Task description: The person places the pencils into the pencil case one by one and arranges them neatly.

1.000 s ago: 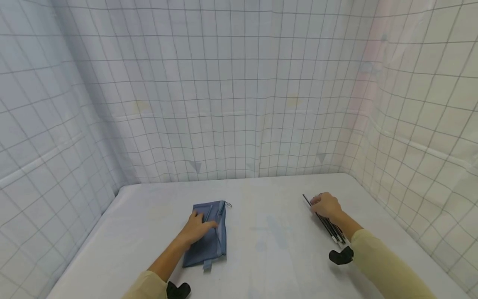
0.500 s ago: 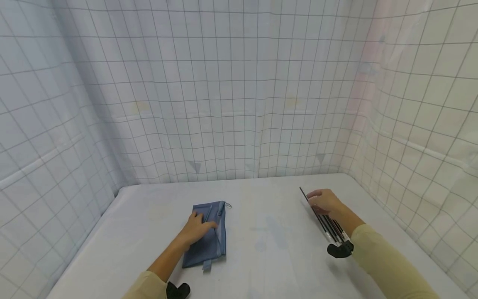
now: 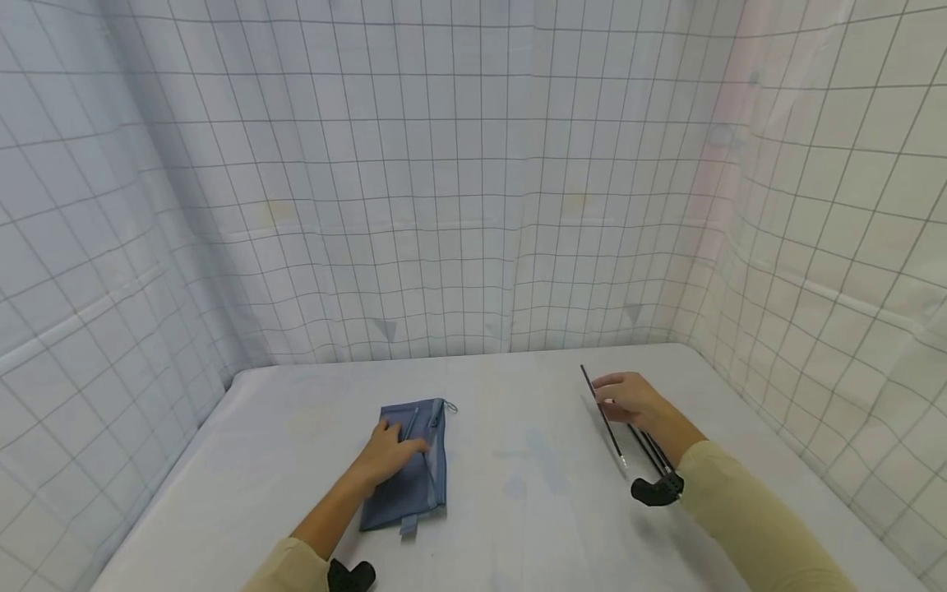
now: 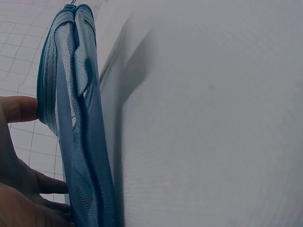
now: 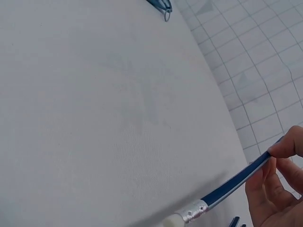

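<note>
On the left of the table, a blue zippered pouch (image 3: pixel 399 497) lies flat with its loop at the far end. My left hand (image 3: pixel 386 454) rests on it, fingertips and thumb touching its top. From the side, in the left wrist view, the pouch (image 4: pixel 90 156) shows its zip edge, with fingers against its upper face. My right hand (image 3: pixel 629 400) pinches one dark pencil (image 3: pixel 608 426) between thumb and fingers. The right wrist view shows this pencil (image 5: pixel 229 187) with a silver ferrule and white eraser pointing toward the camera. More dark pencils (image 3: pixel 649 450) lie below the right hand, partly hidden by the wrist.
A white cloth covers the table (image 3: pixel 510 526). Grid-patterned white curtains (image 3: pixel 459 205) enclose its back and both sides. Black camera mounts (image 3: pixel 657 491) sit at both wrists. The pouch's pull ring (image 5: pixel 167 16) shows at the top of the right wrist view.
My right hand has moved left and slightly up, drawing one pencil apart from the bunch. The left hand and the pouch have stayed in place.
</note>
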A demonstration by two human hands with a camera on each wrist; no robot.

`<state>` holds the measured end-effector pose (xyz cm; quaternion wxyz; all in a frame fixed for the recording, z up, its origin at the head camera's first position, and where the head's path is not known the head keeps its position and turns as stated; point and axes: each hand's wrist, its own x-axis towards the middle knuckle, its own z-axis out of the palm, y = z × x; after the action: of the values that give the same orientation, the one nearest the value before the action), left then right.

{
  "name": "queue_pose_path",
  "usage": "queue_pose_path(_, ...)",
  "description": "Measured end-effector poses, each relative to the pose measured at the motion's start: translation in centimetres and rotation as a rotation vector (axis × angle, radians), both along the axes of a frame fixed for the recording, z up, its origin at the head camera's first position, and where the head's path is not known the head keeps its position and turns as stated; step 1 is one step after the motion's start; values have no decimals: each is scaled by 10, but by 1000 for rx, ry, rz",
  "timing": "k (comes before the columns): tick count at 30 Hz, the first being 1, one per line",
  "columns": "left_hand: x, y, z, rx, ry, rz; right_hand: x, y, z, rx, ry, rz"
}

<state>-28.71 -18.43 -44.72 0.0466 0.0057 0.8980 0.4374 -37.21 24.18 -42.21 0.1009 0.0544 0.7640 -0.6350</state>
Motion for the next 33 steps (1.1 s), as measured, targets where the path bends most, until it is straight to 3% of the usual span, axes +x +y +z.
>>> queue_pose_path(19,-2,-1,-1,-5,-7,-5,0,-46,0,-55,-34,-61)
queue_pose_path(33,0,-3,1,-5,-4,-9,0,-96,-5,-53,-57,-37)
